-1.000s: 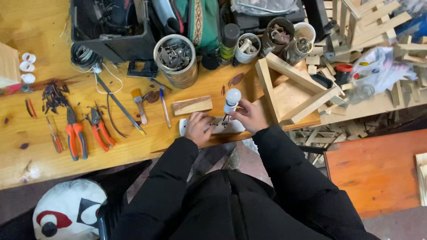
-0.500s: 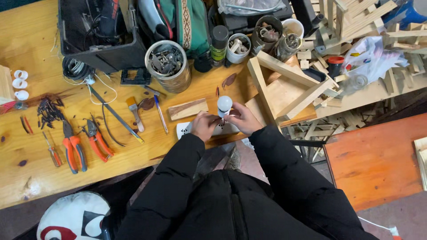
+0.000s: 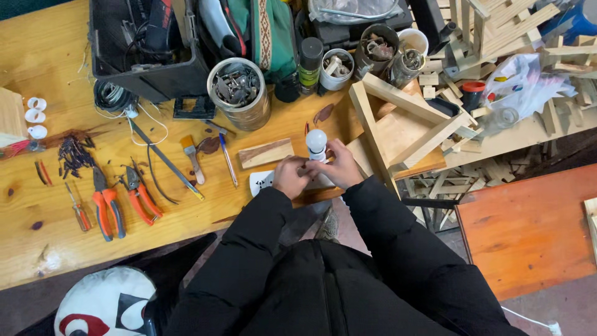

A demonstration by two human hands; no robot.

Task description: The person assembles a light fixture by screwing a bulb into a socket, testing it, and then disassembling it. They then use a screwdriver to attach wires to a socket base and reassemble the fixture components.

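White bulb point(image 3: 316, 142), upright at the workbench point(image 3: 56, 218) edge: right hand point(image 3: 336, 166) wraps its base, left hand point(image 3: 290, 176) pinches beside it. Small wood block point(image 3: 266, 153) lies just left; orange-handled pliers point(image 3: 106, 204) farther left.

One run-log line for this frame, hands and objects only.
left hand: on white plate | right hand: holding white bottle upright | wood block: beside | pliers: left on bench

At centre frame a white bulb point(image 3: 316, 142) stands by a pale wood block point(image 3: 266, 153). The tabletop point(image 3: 37, 81) is honey-yellow pine. Left, orange-handled pliers point(image 3: 106, 205); upper centre, a green bag strap point(image 3: 266, 31) with a zigzag pattern; both sleeves point(image 3: 249, 249) are black.
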